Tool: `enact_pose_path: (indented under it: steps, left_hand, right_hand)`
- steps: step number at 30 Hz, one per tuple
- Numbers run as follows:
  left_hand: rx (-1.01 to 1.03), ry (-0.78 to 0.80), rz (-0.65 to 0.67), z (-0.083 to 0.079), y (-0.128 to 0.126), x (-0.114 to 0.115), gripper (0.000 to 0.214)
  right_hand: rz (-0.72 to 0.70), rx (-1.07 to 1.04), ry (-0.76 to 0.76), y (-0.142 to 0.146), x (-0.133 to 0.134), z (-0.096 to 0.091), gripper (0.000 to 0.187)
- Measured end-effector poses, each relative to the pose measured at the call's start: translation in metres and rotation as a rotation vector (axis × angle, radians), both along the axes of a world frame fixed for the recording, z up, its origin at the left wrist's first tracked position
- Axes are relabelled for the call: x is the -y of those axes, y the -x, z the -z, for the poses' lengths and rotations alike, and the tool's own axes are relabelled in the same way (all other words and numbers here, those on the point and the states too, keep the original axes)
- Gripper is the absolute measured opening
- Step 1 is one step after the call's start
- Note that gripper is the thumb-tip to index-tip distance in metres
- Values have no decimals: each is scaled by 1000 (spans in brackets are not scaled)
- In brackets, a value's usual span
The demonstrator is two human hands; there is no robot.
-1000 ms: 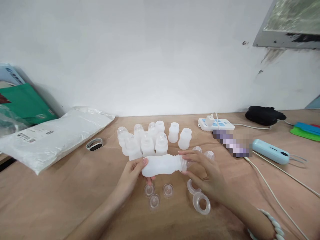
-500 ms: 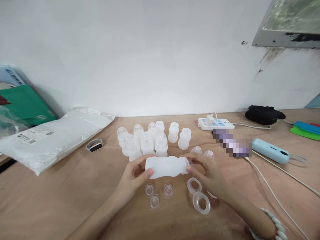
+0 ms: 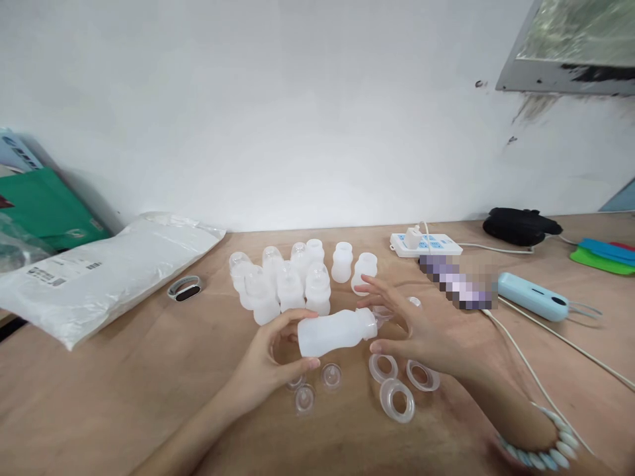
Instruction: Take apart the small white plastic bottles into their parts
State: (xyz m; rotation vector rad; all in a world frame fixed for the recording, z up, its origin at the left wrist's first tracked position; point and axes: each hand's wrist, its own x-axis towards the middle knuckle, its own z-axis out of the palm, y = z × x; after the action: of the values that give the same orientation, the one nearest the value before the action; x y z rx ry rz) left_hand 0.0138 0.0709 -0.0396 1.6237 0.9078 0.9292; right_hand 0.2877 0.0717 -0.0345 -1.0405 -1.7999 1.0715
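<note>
A frosted white baby bottle (image 3: 333,334) lies sideways in the air over the table, its base toward the left. My left hand (image 3: 270,357) grips it at the base, fingers behind and thumb below. A ring and a clear nipple (image 3: 381,316) are at its right end. Around that end, my right hand (image 3: 411,330) has its fingers spread and thumb apart; whether a fingertip touches the ring I cannot tell. Below lie several clear nipples (image 3: 331,375) and three clear rings (image 3: 398,400). Behind stand several bottles with clear domed caps (image 3: 290,284) and some open-topped bottles (image 3: 342,262).
On the left lie a white plastic parcel (image 3: 114,271) and a fitness band (image 3: 186,289). To the right are a power strip (image 3: 426,244), a pixelated phone-like object (image 3: 456,283), a light-blue device (image 3: 533,296), cables and a black case (image 3: 520,226). A wall rises behind.
My right hand has loosened from the ring and nipple end, its fingers spreading apart. The bottle has tilted slightly, right end up, and shifted a little right in my left hand.
</note>
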Motion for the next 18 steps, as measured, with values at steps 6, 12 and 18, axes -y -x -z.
enact_pose_path:
  steps: [6, 12, 18]
  left_hand:
    - [13, 70, 9, -1, 0, -1, 49]
    - [77, 113, 33, 3, 2, -7, 47]
    - [48, 88, -8, 1, 0, -5, 53]
  right_hand:
    - [23, -70, 98, 6, -2, -1, 36]
    - [-5, -42, 71, 6, 0, -2, 41]
    - [67, -28, 127, 12, 0, 4, 25]
